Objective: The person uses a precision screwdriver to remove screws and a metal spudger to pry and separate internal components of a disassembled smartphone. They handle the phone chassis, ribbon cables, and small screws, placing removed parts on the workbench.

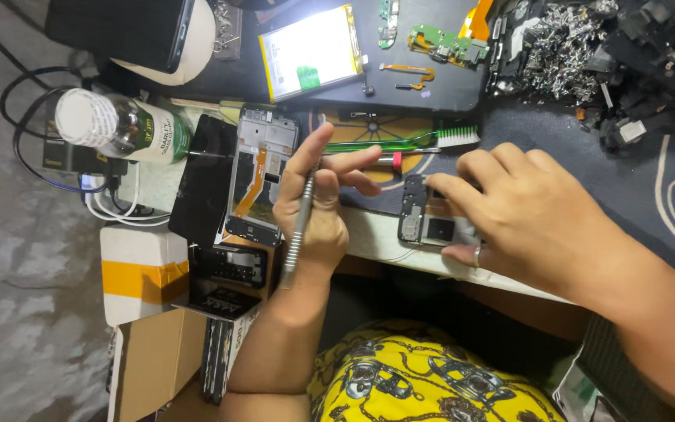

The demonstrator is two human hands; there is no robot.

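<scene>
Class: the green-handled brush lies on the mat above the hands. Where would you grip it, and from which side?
Grip the green-handled brush at mid-handle, coming from above. It lies flat with its white bristles pointing right, and the slim translucent handle is the longest bare stretch, though the left hand sits close beneath it.

Phone part (431, 223) (half under right hand (533, 211))

- Two hands: left hand (323, 205), right hand (529, 215)
- One grey screwdriver (298, 227)
- One green brush (400, 141)
- One bottle with a white cap (123, 126)
- One flat battery (312, 51)
- One open phone frame (258, 176)
- One small phone part (423, 223)
</scene>
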